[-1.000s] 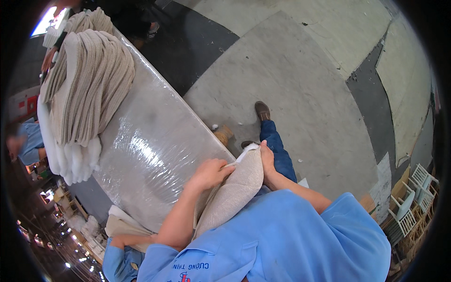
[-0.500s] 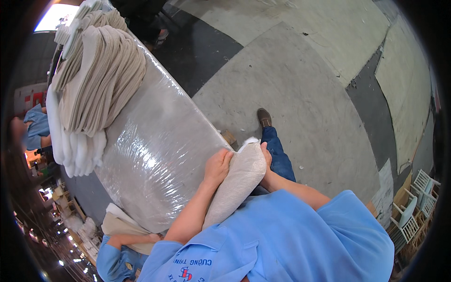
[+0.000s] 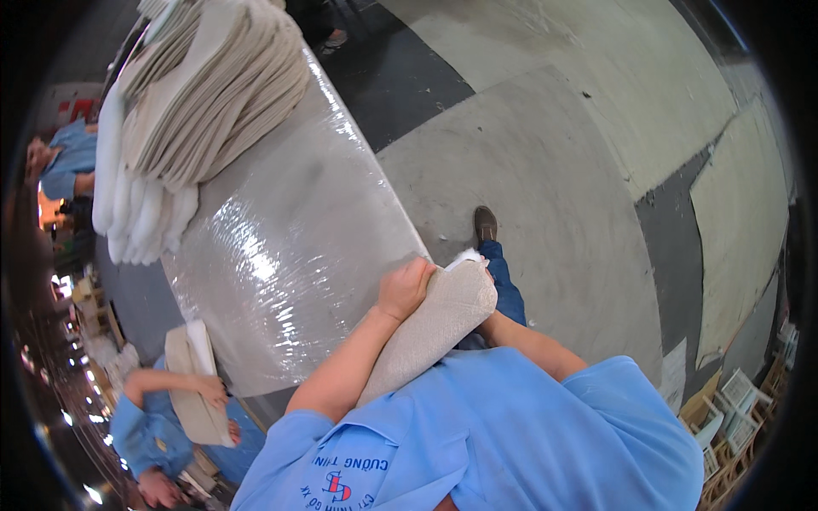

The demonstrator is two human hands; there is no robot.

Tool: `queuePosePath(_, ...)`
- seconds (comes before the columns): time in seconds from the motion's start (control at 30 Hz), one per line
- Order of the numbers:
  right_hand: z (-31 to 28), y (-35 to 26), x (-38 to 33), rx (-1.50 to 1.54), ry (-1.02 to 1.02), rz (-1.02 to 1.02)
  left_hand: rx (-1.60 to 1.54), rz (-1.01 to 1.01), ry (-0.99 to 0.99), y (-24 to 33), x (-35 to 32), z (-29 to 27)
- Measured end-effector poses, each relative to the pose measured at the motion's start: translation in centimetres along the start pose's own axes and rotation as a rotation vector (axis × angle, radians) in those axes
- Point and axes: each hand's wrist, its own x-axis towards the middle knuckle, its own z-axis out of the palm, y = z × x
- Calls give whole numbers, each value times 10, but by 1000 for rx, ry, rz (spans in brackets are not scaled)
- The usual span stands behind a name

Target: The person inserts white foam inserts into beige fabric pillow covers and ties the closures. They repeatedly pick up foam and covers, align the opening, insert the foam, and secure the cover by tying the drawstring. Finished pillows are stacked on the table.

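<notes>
Close to my chest is a beige fabric cushion cover [image 3: 434,328], with white fluffy filling [image 3: 464,258] poking out at its far end. My left hand [image 3: 405,289] is closed in a fist on the cover's left edge, beside the table corner. On the opposite side, my right hand [image 3: 492,322] grips the cover's right edge; the fabric hides most of its fingers.
A plastic-wrapped table [image 3: 328,192] stretches away to the left. On it lie a stack of beige covers [image 3: 226,94] and several white pads [image 3: 141,213]. At lower left a co-worker [image 3: 158,417] holds a beige-and-white cushion [image 3: 192,383]. White chair frames [image 3: 741,400] stand at right.
The view has shifted. The cover in my hands has turned, and more of my right hand is behind it. The co-worker's cushion is raised more upright, away from the table edge.
</notes>
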Motion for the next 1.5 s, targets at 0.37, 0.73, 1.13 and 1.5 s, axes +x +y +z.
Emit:
queuePosePath(0.37,84,-263,-43,-1261,-759,-21,-244,-303,-330,-23,-31,-34)
queuePosePath(0.73,126,-227,-29,-1821,-957,-286,-415,-282,47,-60,-65,-48)
queuePosePath(1.13,122,-234,-26,-1545,-879,362,-1840,-1040,1332,52,-350,18)
queuePosePath(1.5,165,-222,-94,-1180,-1003,-521,-1888,-535,1604,86,-215,-102)
